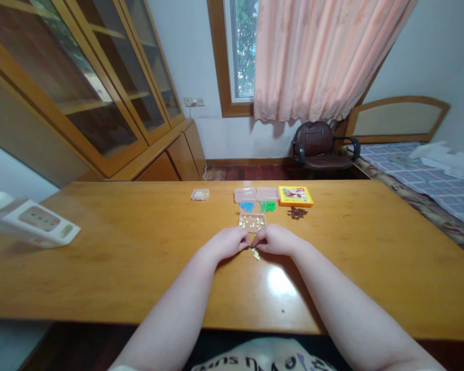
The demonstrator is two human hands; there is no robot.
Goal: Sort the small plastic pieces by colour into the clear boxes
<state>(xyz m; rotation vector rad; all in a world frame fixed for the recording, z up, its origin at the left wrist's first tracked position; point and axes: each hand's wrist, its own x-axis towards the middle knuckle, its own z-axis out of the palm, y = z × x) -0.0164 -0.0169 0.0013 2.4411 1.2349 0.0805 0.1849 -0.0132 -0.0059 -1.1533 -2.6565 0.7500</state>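
Note:
My left hand (232,242) and my right hand (274,239) meet over the middle of the table, fingers pinched close together. What sits between the fingertips is too small to make out. Just below them a little cluster of pale cream pieces (256,254) lies on the wood, close to my right fingers. Directly beyond my hands is a shallow clear tray (239,226) with several loose cream pieces in it. Farther off lie a pile of blue pieces (246,206), a pile of green pieces (268,206) and a pile of dark brown pieces (297,213).
Two clear plastic trays (245,195) and a yellow box (296,196) line the far side of the wooden table (139,268). A small clear case (200,195) stands left of them. At the left edge is a white object (42,221). A chair (315,144) stands beyond.

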